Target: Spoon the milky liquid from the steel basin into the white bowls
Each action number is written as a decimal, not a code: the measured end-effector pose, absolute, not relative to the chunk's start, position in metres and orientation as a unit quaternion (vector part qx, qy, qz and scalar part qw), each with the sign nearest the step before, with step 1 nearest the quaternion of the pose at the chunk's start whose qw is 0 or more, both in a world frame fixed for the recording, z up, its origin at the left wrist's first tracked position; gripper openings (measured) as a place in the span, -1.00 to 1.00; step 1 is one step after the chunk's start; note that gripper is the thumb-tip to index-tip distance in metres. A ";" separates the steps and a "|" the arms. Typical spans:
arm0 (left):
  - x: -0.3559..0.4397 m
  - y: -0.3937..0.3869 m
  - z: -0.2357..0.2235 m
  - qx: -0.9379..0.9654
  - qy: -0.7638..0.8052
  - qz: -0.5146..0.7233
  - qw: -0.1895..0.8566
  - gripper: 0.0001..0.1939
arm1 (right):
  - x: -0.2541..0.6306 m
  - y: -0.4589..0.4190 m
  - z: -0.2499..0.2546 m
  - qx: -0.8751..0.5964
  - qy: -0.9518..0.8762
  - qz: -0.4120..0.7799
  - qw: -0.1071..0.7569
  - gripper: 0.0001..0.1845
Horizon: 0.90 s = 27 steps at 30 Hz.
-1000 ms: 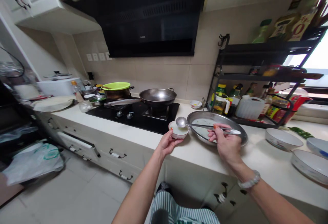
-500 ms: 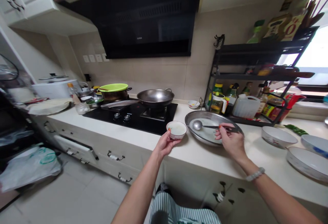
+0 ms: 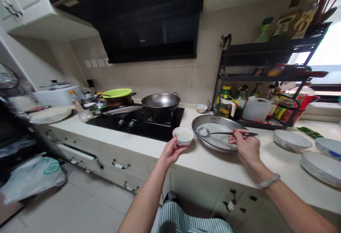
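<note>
The single view looks from the wearer's head, forward and steeply down past both hands' fingers [image 3: 174, 147] to the desk [image 3: 149, 147], about arm's reach away.

I'm looking along a white countertop [image 3: 145, 147] with a black gas hob [image 3: 112, 123] set into it. On the hob I can make out a long-handled wok [image 3: 161, 102] and, to its left, a pot [image 3: 119, 101]. Left of the hob, a glass jar [image 3: 85, 116] stands beside an orange-capped bottle [image 3: 76, 103]. To the right I have a wide steel basin [image 3: 232, 120], a small patterned bowl [image 3: 201, 108] near the wall, a black metal rack [image 3: 246, 51], three larger bowls and some green peppers [image 3: 309, 132]
</note>
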<state>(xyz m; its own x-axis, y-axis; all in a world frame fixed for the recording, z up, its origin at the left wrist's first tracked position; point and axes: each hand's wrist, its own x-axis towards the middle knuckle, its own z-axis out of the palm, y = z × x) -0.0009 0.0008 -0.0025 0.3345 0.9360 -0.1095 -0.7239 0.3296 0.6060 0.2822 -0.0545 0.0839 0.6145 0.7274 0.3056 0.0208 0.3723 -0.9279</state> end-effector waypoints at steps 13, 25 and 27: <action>-0.001 0.001 -0.002 0.226 0.222 0.532 0.785 -0.55 | 0.296 -0.058 0.090 -0.475 -0.330 0.266 0.771 -0.70; -0.001 -0.001 0.000 0.223 0.237 0.538 0.777 -0.59 | 0.304 -0.058 0.101 -0.463 -0.351 0.256 0.773 -0.79; -0.001 -0.001 0.000 0.221 0.239 0.540 0.776 -0.62 | 0.302 -0.058 0.105 -0.459 -0.343 0.260 0.777 -0.77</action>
